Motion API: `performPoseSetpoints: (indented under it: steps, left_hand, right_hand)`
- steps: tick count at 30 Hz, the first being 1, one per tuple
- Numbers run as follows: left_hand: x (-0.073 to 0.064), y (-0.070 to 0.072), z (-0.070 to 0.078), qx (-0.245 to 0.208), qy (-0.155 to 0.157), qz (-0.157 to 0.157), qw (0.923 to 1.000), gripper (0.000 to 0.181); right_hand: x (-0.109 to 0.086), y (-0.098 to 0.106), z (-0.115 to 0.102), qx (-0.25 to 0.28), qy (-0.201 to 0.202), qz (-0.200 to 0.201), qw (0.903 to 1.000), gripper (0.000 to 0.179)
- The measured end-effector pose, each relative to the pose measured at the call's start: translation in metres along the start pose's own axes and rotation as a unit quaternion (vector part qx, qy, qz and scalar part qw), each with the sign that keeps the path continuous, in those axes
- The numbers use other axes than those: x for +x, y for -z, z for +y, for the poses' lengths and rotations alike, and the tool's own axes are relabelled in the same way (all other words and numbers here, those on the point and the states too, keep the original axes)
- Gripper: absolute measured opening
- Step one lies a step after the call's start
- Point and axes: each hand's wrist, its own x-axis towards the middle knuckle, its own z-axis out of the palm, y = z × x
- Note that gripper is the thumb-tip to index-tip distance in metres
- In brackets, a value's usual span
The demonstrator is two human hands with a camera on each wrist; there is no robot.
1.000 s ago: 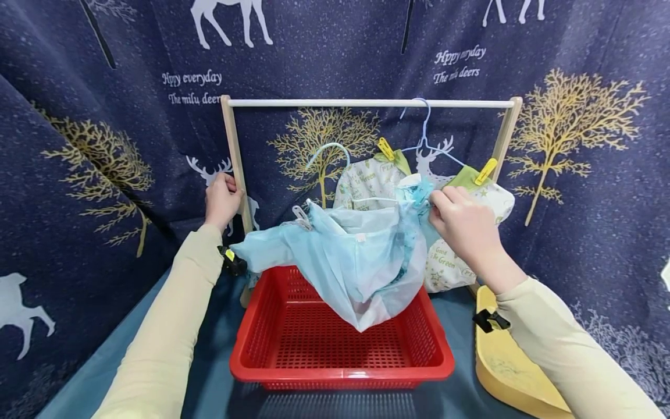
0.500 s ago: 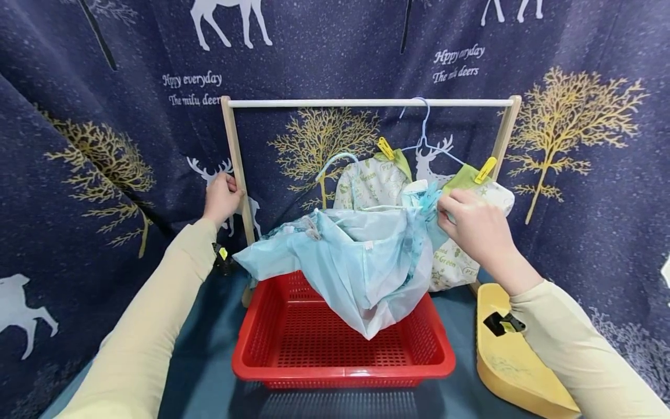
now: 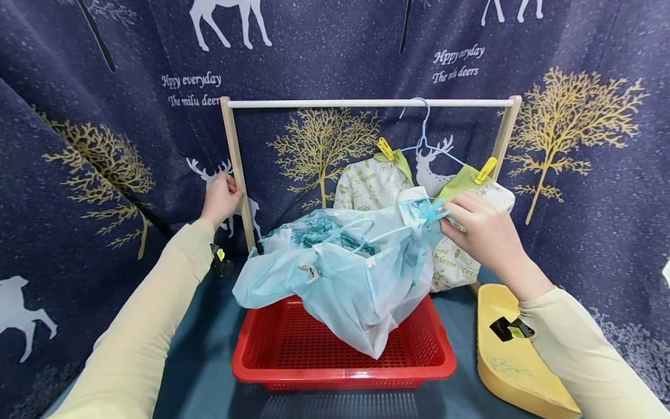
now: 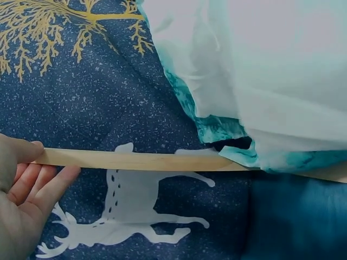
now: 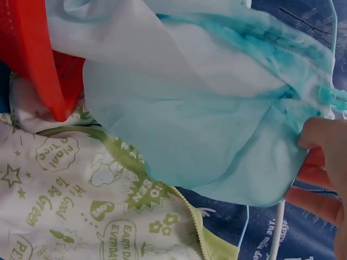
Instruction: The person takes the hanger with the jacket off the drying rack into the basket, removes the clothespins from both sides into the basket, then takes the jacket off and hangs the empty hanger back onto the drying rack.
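The person's left hand point(image 3: 222, 198) grips the left post point(image 3: 235, 145) of the wooden rack point(image 3: 366, 103). The right hand point(image 3: 484, 233) pinches the right end of a light-blue garment point(image 3: 335, 279), which sags over the red basket point(image 3: 342, 374) before the rack. Farther right, a printed garment point(image 3: 366, 186) hangs from a blue hanger point(image 3: 424, 128); a yellow tray point(image 3: 515, 366) lies near right.

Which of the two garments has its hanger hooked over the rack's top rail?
The white garment with green print: its blue hanger is hooked over the rail. The pale blue garment sags at the right hand, below the rail, unhooked.
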Motion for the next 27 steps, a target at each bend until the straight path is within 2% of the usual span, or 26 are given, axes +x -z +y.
performPoseSetpoints:
  steps: [7,13,17,20,21,24,25,27]
  left_hand:
    - [0.000,-0.002,-0.001,-0.004,0.000,0.002,1.0000,0.020]
    - [0.000,-0.002,-0.001,-0.003,-0.001,0.000,1.0000,0.021]
    - [0.000,-0.001,-0.001,-0.005,0.002,-0.007,1.0000,0.021]
    - [0.001,0.000,-0.002,-0.003,0.003,-0.010,0.9999,0.021]
    - [0.002,0.000,-0.002,-0.003,0.002,-0.011,0.9999,0.022]
    - [0.001,0.000,-0.001,-0.002,0.001,-0.013,0.9999,0.022]
    - [0.001,0.000,-0.001,-0.001,0.002,-0.014,0.9999,0.022]
    - [0.000,0.001,0.000,0.002,0.004,-0.016,0.9999,0.022]
  right_hand:
    - [-0.001,0.013,-0.004,0.019,-0.004,0.014,0.9997,0.007]
    - [0.000,0.025,-0.009,0.023,-0.002,0.022,0.9995,0.020]
    - [-0.001,0.031,-0.010,0.025,0.017,-0.004,0.9995,0.037]
    - [-0.002,0.035,-0.014,0.032,0.024,-0.030,0.9987,0.041]
    - [-0.003,0.036,-0.016,0.032,0.023,-0.042,0.9984,0.037]
    - [-0.006,0.037,-0.023,0.039,0.014,-0.072,0.9966,0.009]
    - [-0.007,0.036,-0.025,0.041,0.009,-0.080,0.9959,0.009]
    - [-0.010,0.035,-0.030,0.047,-0.004,-0.094,0.9945,0.022]
